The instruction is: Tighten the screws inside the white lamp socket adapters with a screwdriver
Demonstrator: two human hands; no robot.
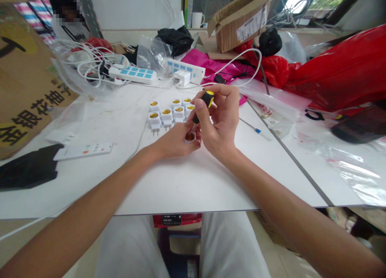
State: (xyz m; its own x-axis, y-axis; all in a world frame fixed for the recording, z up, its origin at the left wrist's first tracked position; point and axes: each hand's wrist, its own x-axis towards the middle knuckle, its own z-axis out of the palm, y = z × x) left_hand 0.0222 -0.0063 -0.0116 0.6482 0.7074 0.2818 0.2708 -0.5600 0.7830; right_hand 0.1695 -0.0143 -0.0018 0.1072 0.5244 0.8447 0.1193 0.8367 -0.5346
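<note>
My left hand (pixel 176 142) is closed around a white plug-in lamp socket (pixel 190 138), its brass-coloured opening facing up and partly hidden by my fingers. In my right hand (pixel 221 121) is a screwdriver (pixel 208 98) with a black and yellow handle, gripped between thumb and fingers. Its shaft slants down into the opening of the held socket; the tip is hidden. Just beyond my hands, several more white plug-in lamp sockets (pixel 166 115) stand grouped on the white table (pixel 181 185), some with their plug pins showing toward me.
Behind the sockets lie two white power strips (pixel 132 73) with a white charger (pixel 182 77) and tangled cables. A remote control (pixel 84 151) and a black sheet (pixel 30 167) are at left, beside a large carton (pixel 27 81). Red plastic (pixel 337 64) and clear bags cover the right.
</note>
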